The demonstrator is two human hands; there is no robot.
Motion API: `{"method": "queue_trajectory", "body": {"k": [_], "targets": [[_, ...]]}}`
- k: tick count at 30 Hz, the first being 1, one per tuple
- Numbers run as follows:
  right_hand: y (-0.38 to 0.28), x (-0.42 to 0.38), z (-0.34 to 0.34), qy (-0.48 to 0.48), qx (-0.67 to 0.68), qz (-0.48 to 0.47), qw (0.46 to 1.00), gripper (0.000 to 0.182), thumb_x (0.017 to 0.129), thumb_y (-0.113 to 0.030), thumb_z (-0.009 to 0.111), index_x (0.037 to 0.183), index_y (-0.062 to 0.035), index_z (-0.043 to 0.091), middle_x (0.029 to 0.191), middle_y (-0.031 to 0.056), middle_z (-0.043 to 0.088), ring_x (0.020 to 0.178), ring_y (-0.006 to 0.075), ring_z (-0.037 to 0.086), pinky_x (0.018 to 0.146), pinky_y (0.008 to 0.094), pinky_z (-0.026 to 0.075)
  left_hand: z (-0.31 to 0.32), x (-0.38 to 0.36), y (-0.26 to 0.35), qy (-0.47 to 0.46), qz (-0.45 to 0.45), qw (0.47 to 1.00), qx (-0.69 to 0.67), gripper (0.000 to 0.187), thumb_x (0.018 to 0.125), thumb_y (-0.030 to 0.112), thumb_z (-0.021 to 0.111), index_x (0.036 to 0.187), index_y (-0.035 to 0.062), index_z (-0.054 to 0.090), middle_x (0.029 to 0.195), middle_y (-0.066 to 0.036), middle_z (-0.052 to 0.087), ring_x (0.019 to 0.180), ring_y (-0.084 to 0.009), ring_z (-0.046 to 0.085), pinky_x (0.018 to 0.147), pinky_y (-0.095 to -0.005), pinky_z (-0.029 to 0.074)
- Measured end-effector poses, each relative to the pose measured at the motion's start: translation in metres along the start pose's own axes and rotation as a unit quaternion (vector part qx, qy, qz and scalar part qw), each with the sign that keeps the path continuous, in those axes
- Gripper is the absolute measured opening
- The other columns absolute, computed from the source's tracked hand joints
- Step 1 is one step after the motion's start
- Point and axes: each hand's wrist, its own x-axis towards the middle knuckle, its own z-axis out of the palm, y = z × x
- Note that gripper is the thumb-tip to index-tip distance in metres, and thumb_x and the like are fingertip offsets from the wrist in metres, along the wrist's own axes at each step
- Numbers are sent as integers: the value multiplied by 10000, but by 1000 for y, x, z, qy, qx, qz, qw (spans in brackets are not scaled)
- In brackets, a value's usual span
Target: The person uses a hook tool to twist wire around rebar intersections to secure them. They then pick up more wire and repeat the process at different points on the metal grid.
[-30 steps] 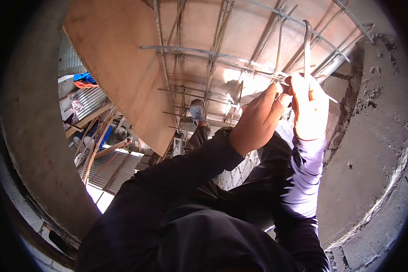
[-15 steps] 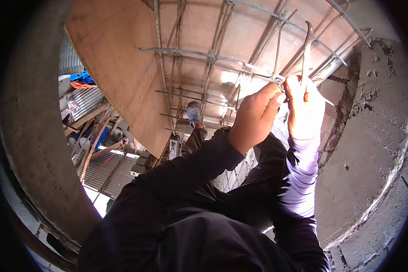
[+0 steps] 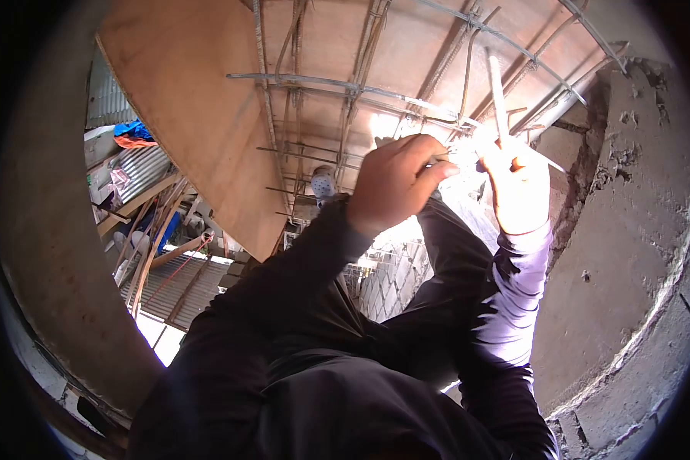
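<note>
My right hand (image 3: 517, 190), in bright sun, is closed around a slim metal bar tool (image 3: 497, 96) that points up past the reinforcing bars. Left of it, my left hand (image 3: 397, 184) is pinched, thumb against forefinger, with a thin wire-like piece (image 3: 438, 159) showing at the fingertips. Both hands are just below a crossing in the rebar grid (image 3: 353, 90), a little apart from each other. Glare washes out the spot between them and hides detail there.
Behind the bars is a plywood panel (image 3: 184, 100). A rough cement wall (image 3: 613, 253) stands on the right. Far below on the left lie planks (image 3: 157, 238) and corrugated sheets (image 3: 180, 287). My shoe (image 3: 323, 182) rests among the lower bars.
My left hand has moved left and slightly down, away from my right hand. The tool's upper end has swung left and lower, and its curved tip no longer shows clearly.
</note>
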Motion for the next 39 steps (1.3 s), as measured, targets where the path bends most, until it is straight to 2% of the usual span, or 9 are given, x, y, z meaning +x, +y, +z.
{"method": "queue_trajectory", "body": {"k": [5,7,11,13,15,23,29,35,39], "targets": [[-16,-2,1,-91,47,67,992,300,975,-261,661,794,-24,692,621,-4,542,573,88,443,541,280,333,-21,-3,-9,-21,94,992,75,132,870,150,692,914,28,666,796,-129,620,722,-324,619,648,-391,491],[-18,-3,0,-151,169,240,944,141,960,-137,667,1029,-35,735,796,59,700,639,137,611,594,292,484,-24,-9,-3,-55,44,994,79,130,895,170,658,889,40,656,788,-130,602,720,-332,600,649,-400,484],[-37,-3,0,-115,203,263,936,147,952,-152,677,989,-24,740,825,79,720,661,174,641,601,314,490,-22,-17,-2,-49,137,986,78,118,906,160,624,857,57,652,797,-127,607,697,-317,593,635,-405,475],[-7,-20,25,-13,160,88,983,190,950,-203,676,960,-23,738,795,95,700,678,230,663,609,343,512,-32,-21,-13,-78,34,991,107,127,952,159,575,908,91,673,899,-125,652,792,-345,593,722,-456,455],[-14,-16,29,-58,10,101,993,286,944,-286,684,917,-8,742,728,56,704,682,145,654,654,292,506,-41,-12,-13,-56,143,974,167,149,948,139,573,897,29,661,852,-143,639,788,-360,571,816,-461,410],[-25,-9,48,-135,391,276,868,278,931,-299,692,859,-38,752,699,36,674,651,134,616,632,281,486,-62,-29,-2,23,34,994,105,71,887,77,607,888,27,657,815,-137,649,778,-340,604,781,-437,450],[-15,-20,64,-65,96,256,960,228,930,-231,663,913,-17,741,709,39,666,688,114,622,671,292,504,-52,-21,-35,-166,82,961,204,154,987,109,532,906,27,633,838,-119,613,713,-315,578,788,-448,456],[-22,-14,43,-99,334,315,883,361,962,-365,648,810,-39,666,632,35,510,507,153,458,549,332,451,-18,-46,0,12,-154,987,-49,268,1051,261,519,916,55,624,777,-29,518,683,-145,504,676,-357,461],[-24,-21,55,-149,536,393,732,343,1028,-326,586,817,-55,577,633,-7,455,475,100,388,464,259,322,-20,-29,23,130,-139,953,-237,279,1061,233,487,865,40,531,735,-29,507,633,-107,459,612,-279,387]]}}
